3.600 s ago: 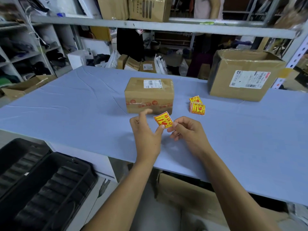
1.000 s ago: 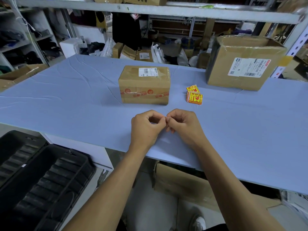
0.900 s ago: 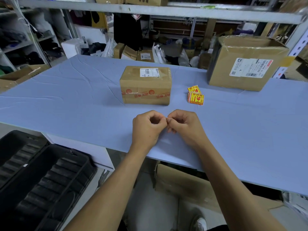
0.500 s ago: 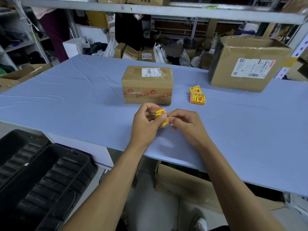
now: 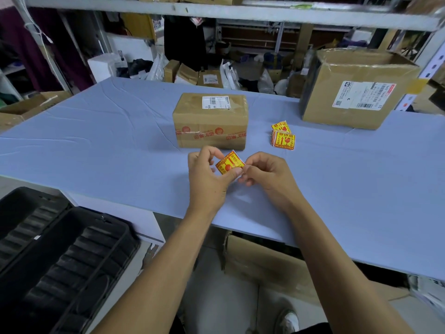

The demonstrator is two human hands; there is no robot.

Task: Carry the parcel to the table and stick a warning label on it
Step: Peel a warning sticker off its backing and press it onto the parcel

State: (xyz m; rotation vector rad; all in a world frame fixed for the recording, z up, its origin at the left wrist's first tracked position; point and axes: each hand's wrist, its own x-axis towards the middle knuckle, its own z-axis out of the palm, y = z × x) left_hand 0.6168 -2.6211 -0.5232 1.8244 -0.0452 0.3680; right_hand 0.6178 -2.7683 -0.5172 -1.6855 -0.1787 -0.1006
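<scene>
Warning label (image 5: 229, 162): yellow and red, pinched between left hand (image 5: 209, 175) and right hand (image 5: 266, 173) just in front of the parcel (image 5: 210, 120); a second ago it was hidden inside both curled fists, now its printed face shows, tilted. Right fingertips work at its edge, probably peeling the backing; whether it has come free cannot be told. Parcel: on the table (image 5: 96, 141), unlabelled apart from its white shipping slip. Spare labels (image 5: 282, 138): stacked near the parcel's right. Sticking remains.
</scene>
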